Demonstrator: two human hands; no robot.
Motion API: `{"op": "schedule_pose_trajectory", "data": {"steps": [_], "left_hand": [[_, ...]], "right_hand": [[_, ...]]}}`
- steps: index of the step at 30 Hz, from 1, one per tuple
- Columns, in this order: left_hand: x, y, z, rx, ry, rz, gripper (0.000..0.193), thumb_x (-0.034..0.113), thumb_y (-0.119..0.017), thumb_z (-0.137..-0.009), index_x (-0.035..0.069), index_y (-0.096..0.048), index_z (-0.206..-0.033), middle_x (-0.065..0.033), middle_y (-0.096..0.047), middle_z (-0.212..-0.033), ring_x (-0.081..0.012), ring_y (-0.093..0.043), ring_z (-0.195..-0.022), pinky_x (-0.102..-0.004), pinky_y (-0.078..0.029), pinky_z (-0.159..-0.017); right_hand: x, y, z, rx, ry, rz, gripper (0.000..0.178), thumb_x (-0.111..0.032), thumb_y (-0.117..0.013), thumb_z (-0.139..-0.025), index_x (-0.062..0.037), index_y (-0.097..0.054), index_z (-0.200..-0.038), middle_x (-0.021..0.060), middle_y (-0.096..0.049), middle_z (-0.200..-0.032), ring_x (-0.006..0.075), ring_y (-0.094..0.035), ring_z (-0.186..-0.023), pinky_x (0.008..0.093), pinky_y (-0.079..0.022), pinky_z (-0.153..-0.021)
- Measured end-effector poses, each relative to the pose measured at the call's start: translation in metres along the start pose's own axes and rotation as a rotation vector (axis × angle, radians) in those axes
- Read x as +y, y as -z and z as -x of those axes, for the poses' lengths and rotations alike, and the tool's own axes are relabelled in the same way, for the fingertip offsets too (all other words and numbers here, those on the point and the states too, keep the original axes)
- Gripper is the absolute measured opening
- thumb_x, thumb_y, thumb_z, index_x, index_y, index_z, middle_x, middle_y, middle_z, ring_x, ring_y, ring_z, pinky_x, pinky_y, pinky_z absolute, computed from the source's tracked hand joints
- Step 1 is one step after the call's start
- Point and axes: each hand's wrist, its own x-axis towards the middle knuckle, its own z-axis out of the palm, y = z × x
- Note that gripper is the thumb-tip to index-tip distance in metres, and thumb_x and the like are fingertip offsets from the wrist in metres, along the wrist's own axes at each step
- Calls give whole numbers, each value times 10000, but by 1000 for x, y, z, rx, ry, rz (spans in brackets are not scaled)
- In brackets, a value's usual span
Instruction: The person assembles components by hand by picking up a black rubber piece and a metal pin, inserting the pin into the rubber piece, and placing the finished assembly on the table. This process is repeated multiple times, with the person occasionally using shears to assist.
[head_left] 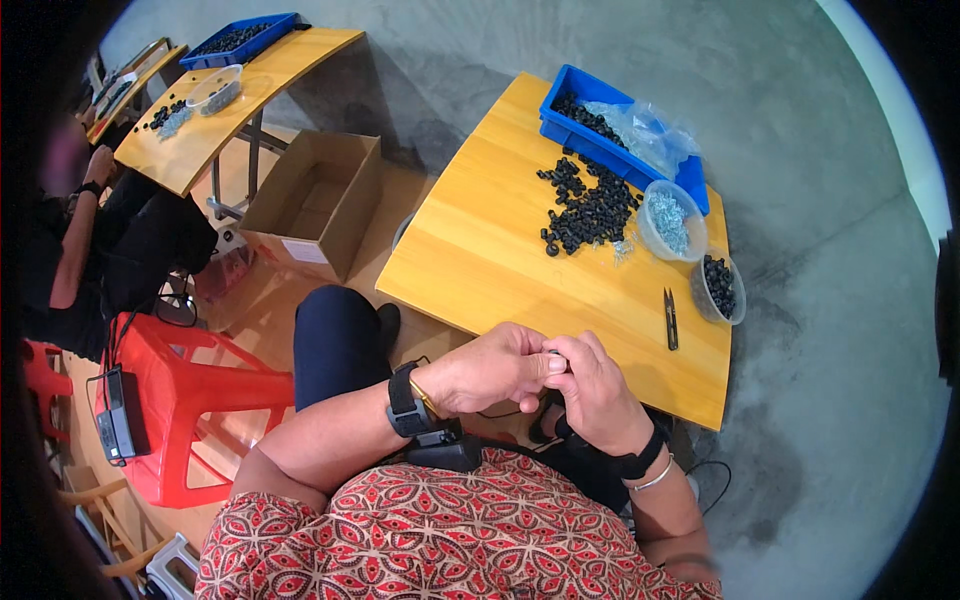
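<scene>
My left hand (pixel 488 372) and my right hand (pixel 602 398) meet at the near edge of the yellow table (pixel 470 240). Their thumbs and fingertips are pinched together around a small black piece (pixel 556 353), of which only a dark bit shows. The fingers hide its shape. Beyond them on the table lies a loose heap of small black knob-like parts (pixel 590 208). To the right of the heap stand a clear round tub of small silvery pieces (pixel 668 222) and a clear tub of black parts (pixel 718 288). A pair of thread snips (pixel 670 320) lies near my right hand.
A blue bin (pixel 625 150) with black parts and a clear plastic bag stands at the table's far edge, near the grey wall. Left are an open cardboard box (pixel 315 205), a red stool (pixel 200 400) with a black adapter, and another person at a second table (pixel 270 80).
</scene>
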Motion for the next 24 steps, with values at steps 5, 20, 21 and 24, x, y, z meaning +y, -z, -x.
{"op": "schedule_pose_trajectory", "data": {"steps": [5, 20, 21, 24], "left_hand": [[4, 5, 2, -13, 0, 186, 249, 248, -568, -849, 8, -571, -914, -5, -550, -735, -72, -507, -600, -208, -446, -516], [12, 0, 5, 52, -2, 89, 228, 233, -578, -845, 5, -586, -843, -7, -554, -673, -75, -477, -524, -212, -427, -487], [11, 2, 5, 53, -2, 90, 228, 233, -578, -845, 5, -586, -843, -7, -554, -673, -75, -477, -524, -212, -427, -487], [7, 9, 4, -39, -3, 118, 220, 225, -568, -852, 6, -585, -851, -14, -571, -692, -80, -497, -536, -210, -434, -491]], "right_hand": [[4, 4, -2, -9, -16, -104, 359, 23, -573, -731, -4, -415, -1052, 166, -453, -849, 331, -491, -744, 368, -416, -643], [2, 4, -4, -43, 24, -111, 351, -14, -564, -754, -7, -397, -1062, 170, -457, -865, 336, -492, -770, 376, -415, -660], [3, 3, -4, -44, 24, -112, 351, -14, -564, -754, -7, -397, -1062, 170, -457, -865, 336, -492, -770, 376, -415, -660], [5, -1, -5, -24, 60, -107, 330, -18, -561, -758, -10, -400, -1045, 167, -453, -857, 331, -487, -754, 369, -414, -655]]}}
